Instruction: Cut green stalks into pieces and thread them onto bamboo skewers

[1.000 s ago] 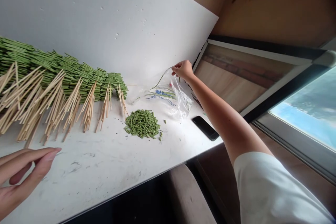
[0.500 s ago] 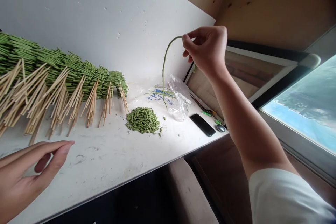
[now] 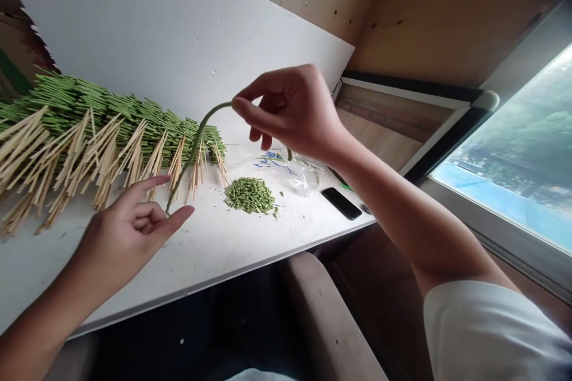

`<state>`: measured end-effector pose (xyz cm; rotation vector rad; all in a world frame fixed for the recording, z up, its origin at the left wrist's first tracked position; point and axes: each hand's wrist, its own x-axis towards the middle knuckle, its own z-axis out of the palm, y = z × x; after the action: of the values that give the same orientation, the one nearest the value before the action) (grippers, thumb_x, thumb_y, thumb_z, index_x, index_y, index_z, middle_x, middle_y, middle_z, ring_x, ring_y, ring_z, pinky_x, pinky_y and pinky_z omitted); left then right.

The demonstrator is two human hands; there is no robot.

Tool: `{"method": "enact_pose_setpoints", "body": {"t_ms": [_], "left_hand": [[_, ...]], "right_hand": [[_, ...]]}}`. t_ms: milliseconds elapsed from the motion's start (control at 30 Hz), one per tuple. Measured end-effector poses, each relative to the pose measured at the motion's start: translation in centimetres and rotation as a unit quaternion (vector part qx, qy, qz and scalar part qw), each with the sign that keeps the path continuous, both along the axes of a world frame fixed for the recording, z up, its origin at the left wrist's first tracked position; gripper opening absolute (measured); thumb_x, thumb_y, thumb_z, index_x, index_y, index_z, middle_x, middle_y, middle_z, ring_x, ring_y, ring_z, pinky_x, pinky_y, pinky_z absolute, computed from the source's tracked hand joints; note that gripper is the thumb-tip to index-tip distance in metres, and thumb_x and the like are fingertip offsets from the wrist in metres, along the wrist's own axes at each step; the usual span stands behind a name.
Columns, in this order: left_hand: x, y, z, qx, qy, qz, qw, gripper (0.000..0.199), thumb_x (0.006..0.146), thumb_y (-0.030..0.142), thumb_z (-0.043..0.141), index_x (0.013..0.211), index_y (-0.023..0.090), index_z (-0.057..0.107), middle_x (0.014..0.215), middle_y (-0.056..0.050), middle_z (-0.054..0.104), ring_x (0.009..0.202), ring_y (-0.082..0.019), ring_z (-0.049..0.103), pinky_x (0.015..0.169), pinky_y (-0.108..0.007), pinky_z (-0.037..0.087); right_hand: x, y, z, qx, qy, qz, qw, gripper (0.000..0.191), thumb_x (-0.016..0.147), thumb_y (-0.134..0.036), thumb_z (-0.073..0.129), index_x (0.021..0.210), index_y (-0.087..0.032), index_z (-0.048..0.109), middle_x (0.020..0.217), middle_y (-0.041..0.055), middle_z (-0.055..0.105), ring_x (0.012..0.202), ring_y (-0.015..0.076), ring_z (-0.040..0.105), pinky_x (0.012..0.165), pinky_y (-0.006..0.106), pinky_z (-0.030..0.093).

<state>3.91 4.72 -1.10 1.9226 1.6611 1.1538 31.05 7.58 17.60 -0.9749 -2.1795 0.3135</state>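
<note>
Pinched in my right hand (image 3: 286, 108) is a long green bean (image 3: 196, 141), which arches to the left and hangs down. Its lower end reaches between the thumb and forefinger of my left hand (image 3: 143, 214); those two fingers are apart. A short piece of green stem also shows below my right palm. Behind my left hand stand rows of cut green beans (image 3: 107, 107) on wooden sticks (image 3: 105, 161). A pile of short bean pieces (image 3: 250, 195) lies on the white table (image 3: 232, 244).
A clear plastic bag (image 3: 306, 178) with blue print lies behind the pile, partly hidden by my right hand. A black phone (image 3: 342, 203) rests near the table's right edge. A white board (image 3: 147, 24) stands at the back.
My right hand has moved left and toward me with the bean. My left hand has risen to the right and spread its thumb and forefinger around the bean's hanging end. The view has shifted somewhat.
</note>
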Motion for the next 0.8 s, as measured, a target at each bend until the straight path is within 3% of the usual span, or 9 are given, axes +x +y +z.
{"method": "enact_pose_setpoints", "body": {"t_ms": [100, 200, 267, 367, 433, 533, 667, 733, 800], "left_hand": [[0.1, 0.9, -0.3, -0.007, -0.005, -0.017, 1.0, 0.052, 0.096, 0.065, 0.061, 0.123, 0.022, 0.07, 0.07, 0.004, 0.068, 0.065, -0.016, 0.065, 0.066, -0.023, 0.046], [-1.1, 1.1, -0.5, 0.023, 0.062, -0.001, 0.998, 0.046, 0.103, 0.059, 0.051, 0.093, 0.019, 0.071, 0.07, 0.001, 0.07, 0.068, -0.017, 0.065, 0.069, -0.023, 0.043], [-2.2, 0.6, -0.2, 0.074, 0.138, 0.05, 0.986, 0.044, 0.106, 0.056, 0.049, 0.099, 0.02, 0.074, 0.077, 0.0, 0.073, 0.07, -0.018, 0.064, 0.069, -0.024, 0.039], [-4.0, -0.6, 0.8, 0.155, 0.259, 0.136, 0.944, 0.041, 0.109, 0.048, 0.044, 0.122, 0.023, 0.075, 0.099, -0.003, 0.079, 0.078, -0.02, 0.063, 0.066, -0.026, 0.031], [-4.9, -1.2, 1.3, 0.168, 0.312, 0.142, 0.924, 0.039, 0.111, 0.043, 0.042, 0.127, 0.025, 0.073, 0.115, -0.003, 0.078, 0.082, -0.02, 0.063, 0.066, -0.026, 0.028], [-6.1, -1.1, 0.8, 0.093, 0.363, 0.081, 0.924, 0.036, 0.11, 0.036, 0.042, 0.127, 0.022, 0.071, 0.12, -0.004, 0.075, 0.081, -0.019, 0.062, 0.065, -0.026, 0.028], [-6.4, 0.0, -2.2, -0.029, 0.378, 0.008, 0.925, 0.034, 0.106, 0.031, 0.045, 0.118, 0.015, 0.073, 0.109, -0.01, 0.074, 0.086, -0.027, 0.067, 0.067, -0.03, 0.038], [-5.3, 0.2, -3.6, -0.026, 0.383, -0.01, 0.923, 0.035, 0.104, 0.031, 0.048, 0.109, 0.01, 0.075, 0.105, -0.016, 0.072, 0.096, -0.034, 0.068, 0.072, -0.035, 0.045], [-3.2, 0.0, -4.5, 0.021, 0.339, -0.065, 0.938, 0.037, 0.104, 0.035, 0.049, 0.114, 0.01, 0.075, 0.115, -0.019, 0.071, 0.111, -0.038, 0.067, 0.086, -0.041, 0.051]], "right_hand": [[-0.3, -1.3, -0.6, -0.049, -0.009, 0.056, 0.997, 0.049, 0.099, -0.057, 0.069, 0.109, -0.01, 0.076, 0.075, 0.0039, 0.074, 0.063, 0.0117, 0.07, 0.06, 0.023, 0.057], [0.6, -1.7, -0.9, -0.101, -0.025, 0.075, 0.992, 0.045, 0.096, -0.053, 0.075, 0.11, -0.011, 0.076, 0.076, 0.0042, 0.075, 0.064, 0.0118, 0.07, 0.058, 0.023, 0.056], [1.9, -1.1, -1.3, -0.131, -0.047, 0.062, 0.988, 0.041, 0.094, -0.05, 0.078, 0.111, -0.013, 0.076, 0.076, 0.0041, 0.076, 0.066, 0.012, 0.07, 0.059, 0.024, 0.055], [4.2, 0.6, -2.9, -0.166, -0.111, 0.051, 0.978, 0.035, 0.096, -0.046, 0.076, 0.114, -0.016, 0.079, 0.074, 0.0031, 0.077, 0.062, 0.0122, 0.067, 0.057, 0.025, 0.053], [5.1, 1.5, -5.1, -0.199, -0.165, 0.035, 0.965, 0.033, 0.098, -0.045, 0.071, 0.11, -0.016, 0.081, 0.077, 0.0044, 0.078, 0.063, 0.013, 0.068, 0.058, 0.026, 0.052], [5.1, 1.4, -9.8, -0.203, -0.185, 0.015, 0.962, 0.036, 0.103, -0.044, 0.064, 0.101, -0.013, 0.082, 0.077, 0.0056, 0.077, 0.061, 0.0121, 0.061, 0.057, 0.026, 0.044], [3.1, -0.6, -16.8, -0.163, -0.138, -0.002, 0.977, 0.03, 0.101, -0.038, 0.067, 0.094, -0.014, 0.083, 0.078, 0.0042, 0.076, 0.063, 0.0127, 0.056, 0.06, 0.027, 0.039], [1.7, -1.7, -19.3, -0.144, -0.106, -0.009, 0.984, 0.024, 0.1, -0.036, 0.07, 0.095, -0.017, 0.084, 0.083, 0.0051, 0.078, 0.067, 0.0145, 0.061, 0.064, 0.027, 0.042], [0.5, -2.4, -20.7, -0.118, -0.089, -0.007, 0.989, 0.024, 0.1, -0.037, 0.071, 0.095, -0.018, 0.084, 0.085, 0.0065, 0.079, 0.072, 0.0164, 0.064, 0.068, 0.029, 0.045]]}}
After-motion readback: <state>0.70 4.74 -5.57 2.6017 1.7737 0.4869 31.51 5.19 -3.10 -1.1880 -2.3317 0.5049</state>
